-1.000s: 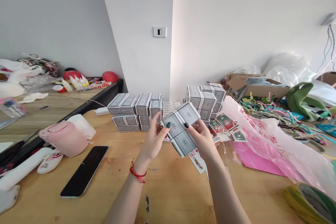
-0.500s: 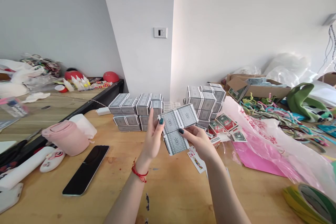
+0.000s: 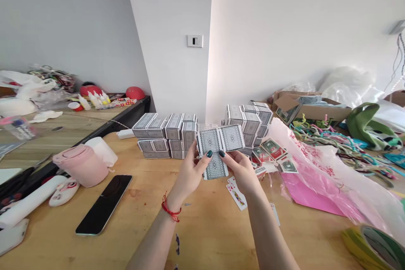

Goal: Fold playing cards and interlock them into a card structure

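Note:
Between my two hands is a piece built of folded playing cards [image 3: 232, 138], grey-patterned backs outward, with one flat card back hanging at its lower left. My left hand [image 3: 193, 166] grips its left side, thumb on the front. My right hand [image 3: 238, 168] closes on it from the right, thumb pressed near the middle; the fingers behind are partly hidden. Beyond it stand card-block stacks, one at the left [image 3: 152, 137] and a taller one at the right [image 3: 243, 120]. Loose playing cards [image 3: 236, 196] lie on the table beside my right forearm.
A black phone [image 3: 104, 204] and a pink cup [image 3: 80, 164] are at the left. Red card boxes [image 3: 272, 148] lie beside pink plastic wrapping [image 3: 316, 177] at the right. A roll of tape [image 3: 373, 242] sits at the near right corner. A wall stands behind the stacks.
The card piece has moved slightly right and turned more level. My left hand has shifted right, its thumb now further onto the front; my right thumb has moved up a little.

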### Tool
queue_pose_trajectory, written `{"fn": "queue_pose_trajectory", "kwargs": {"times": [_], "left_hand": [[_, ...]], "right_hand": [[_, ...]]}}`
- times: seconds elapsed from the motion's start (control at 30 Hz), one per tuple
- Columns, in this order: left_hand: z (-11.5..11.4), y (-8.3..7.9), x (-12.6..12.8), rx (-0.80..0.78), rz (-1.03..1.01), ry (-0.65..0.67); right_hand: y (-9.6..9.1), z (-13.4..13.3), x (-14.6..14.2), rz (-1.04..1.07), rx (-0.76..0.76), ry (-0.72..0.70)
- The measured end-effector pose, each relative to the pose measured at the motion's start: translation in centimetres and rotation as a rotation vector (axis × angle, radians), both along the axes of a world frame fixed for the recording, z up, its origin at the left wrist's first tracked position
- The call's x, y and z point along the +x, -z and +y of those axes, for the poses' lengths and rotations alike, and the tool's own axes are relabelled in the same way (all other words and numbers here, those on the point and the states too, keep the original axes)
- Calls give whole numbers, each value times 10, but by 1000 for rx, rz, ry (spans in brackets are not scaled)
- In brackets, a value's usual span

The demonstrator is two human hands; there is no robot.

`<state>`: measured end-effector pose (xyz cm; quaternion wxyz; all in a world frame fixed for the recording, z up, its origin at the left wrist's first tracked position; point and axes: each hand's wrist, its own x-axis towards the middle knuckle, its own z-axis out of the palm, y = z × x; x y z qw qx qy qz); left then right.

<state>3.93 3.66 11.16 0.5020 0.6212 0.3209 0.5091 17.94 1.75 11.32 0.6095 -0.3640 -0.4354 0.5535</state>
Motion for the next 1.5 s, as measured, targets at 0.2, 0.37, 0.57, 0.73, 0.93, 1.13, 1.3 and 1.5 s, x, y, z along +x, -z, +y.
{"fn": "queue_pose_trajectory", "kwargs": {"times": [0.2,0.37,0.57,0.73,0.93,1.13,1.3,1.5], "left_hand": [[2,0,0,72,2,-96],[8,6,-4,48,-9,-256],[5,8,0,-17,24,-179],[4,6,2,13,86,-224],[6,7,-2,55,166,-294],[7,9,-2,78,227,-303],[2,2,-12,196,352,-130],[0,1,-23,383,578,-50]], "right_hand": [[0,-2,2,-53,5,-27],[0,-3,0,-161,14,-89],[5,2,-5,-193,48,9],[9,3,-4,-260,24,85],[8,1,-4,-340,82,-89],[13,2,-2,-371,30,-67],[9,3,2,-221,-91,-29],[4,2,4,-123,-237,17]]}}
